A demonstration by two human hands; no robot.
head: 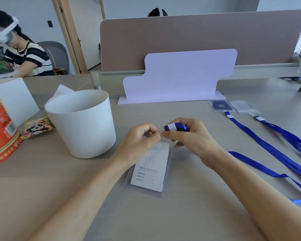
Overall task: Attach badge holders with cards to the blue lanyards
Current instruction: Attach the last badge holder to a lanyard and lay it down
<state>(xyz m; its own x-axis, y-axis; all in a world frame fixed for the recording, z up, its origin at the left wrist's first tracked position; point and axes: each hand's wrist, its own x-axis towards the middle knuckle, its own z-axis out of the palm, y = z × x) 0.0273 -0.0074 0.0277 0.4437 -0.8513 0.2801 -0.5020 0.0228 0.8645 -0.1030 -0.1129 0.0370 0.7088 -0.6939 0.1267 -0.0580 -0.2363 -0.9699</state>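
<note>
A clear badge holder (150, 171) with a white printed card inside lies on the grey table in front of me. My left hand (139, 141) pinches the holder's top edge. My right hand (189, 138) grips the end of a blue lanyard (176, 126) with its white crimp and small metal clip, held right against the left fingertips at the holder's top. The strap of this lanyard trails off to the right (261, 166). Two other badge holders, one with a dark card (220, 106) and one with a white card (241, 106), lie at the back right with blue lanyards (268, 145) joined to them.
A white round tub (83, 126) stands left of my hands. Further left are a snack packet (36, 127), an orange-red canister (2, 129) and a white box (16, 100). A pale lilac board (179, 75) stands behind, before a desk divider (198, 35). A person with a headset sits at far left.
</note>
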